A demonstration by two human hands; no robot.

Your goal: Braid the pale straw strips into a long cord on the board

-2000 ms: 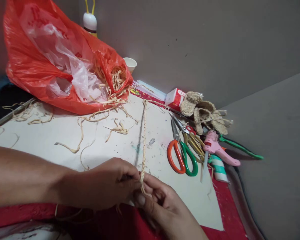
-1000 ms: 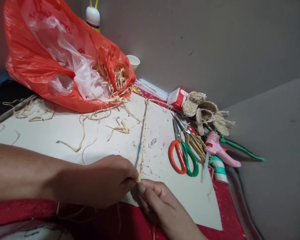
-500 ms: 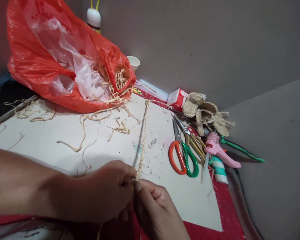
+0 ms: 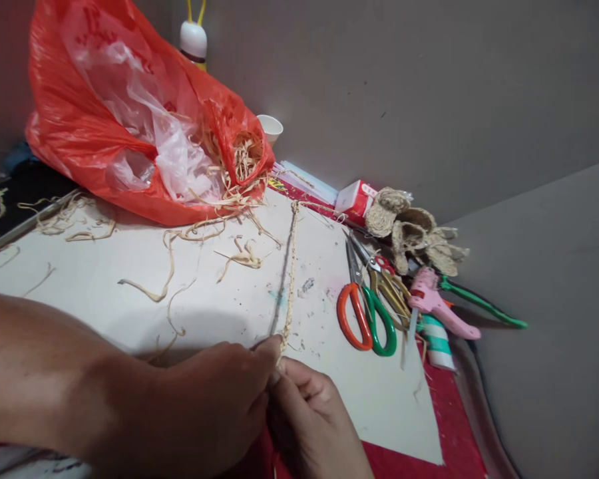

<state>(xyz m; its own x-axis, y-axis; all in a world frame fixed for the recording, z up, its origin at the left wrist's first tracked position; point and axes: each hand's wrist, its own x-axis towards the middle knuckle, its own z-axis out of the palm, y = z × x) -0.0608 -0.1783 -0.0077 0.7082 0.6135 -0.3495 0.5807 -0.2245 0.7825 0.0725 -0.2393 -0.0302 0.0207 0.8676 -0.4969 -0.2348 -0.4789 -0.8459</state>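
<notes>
A thin braid of pale straw-like fibre (image 4: 291, 286) runs from the far edge of the white board (image 4: 229, 306) toward me. Its near end is pinched between both my hands. My left hand (image 4: 219, 392) reaches across from the left, thumb and fingers closed on the braid. Just below and to the right, my right hand (image 4: 312, 412) is closed on the same end, thumb against the index finger. The strands between my fingertips are mostly hidden. Loose fibre strips (image 4: 242, 256) lie on the board left of the braid.
A red plastic bag (image 4: 80, 146) with fibre strips stands back left, a paper cup (image 4: 271, 126) behind it. At right lie scissors (image 4: 364, 319), a pink glue gun (image 4: 432, 296), green-handled pliers (image 4: 484, 303), a tape roll (image 4: 436, 339) and woven fibre pieces (image 4: 404, 226).
My left hand has shifted slightly down and to the right, still pinching the braid. My right hand stays almost in place. The whole view has moved a little.
</notes>
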